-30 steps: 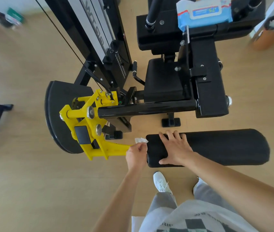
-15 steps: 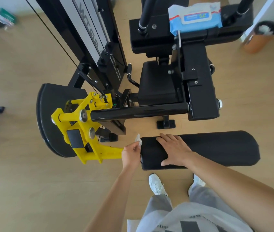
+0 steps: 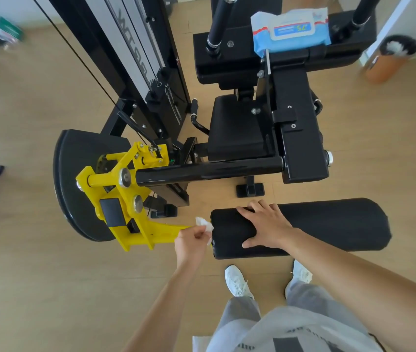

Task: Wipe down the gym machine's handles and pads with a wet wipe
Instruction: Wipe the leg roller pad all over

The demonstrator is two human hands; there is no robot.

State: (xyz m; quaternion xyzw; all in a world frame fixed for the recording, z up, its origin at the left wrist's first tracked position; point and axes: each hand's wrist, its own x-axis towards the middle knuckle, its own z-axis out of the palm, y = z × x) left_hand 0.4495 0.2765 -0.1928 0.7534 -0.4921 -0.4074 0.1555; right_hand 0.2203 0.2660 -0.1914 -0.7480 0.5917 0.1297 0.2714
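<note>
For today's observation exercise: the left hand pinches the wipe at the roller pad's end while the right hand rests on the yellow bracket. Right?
No: the head view shows the right hand resting on the roller pad itself; the rest stands.

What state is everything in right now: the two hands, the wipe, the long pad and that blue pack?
left hand: pinches the wet wipe.
wet wipe: crumpled, held at the roller pad's end.
right hand: fingers spread, resting flat on the roller pad.
roller pad: lying level, under the right hand.
wipes pack: lying on the upper pad.
</note>
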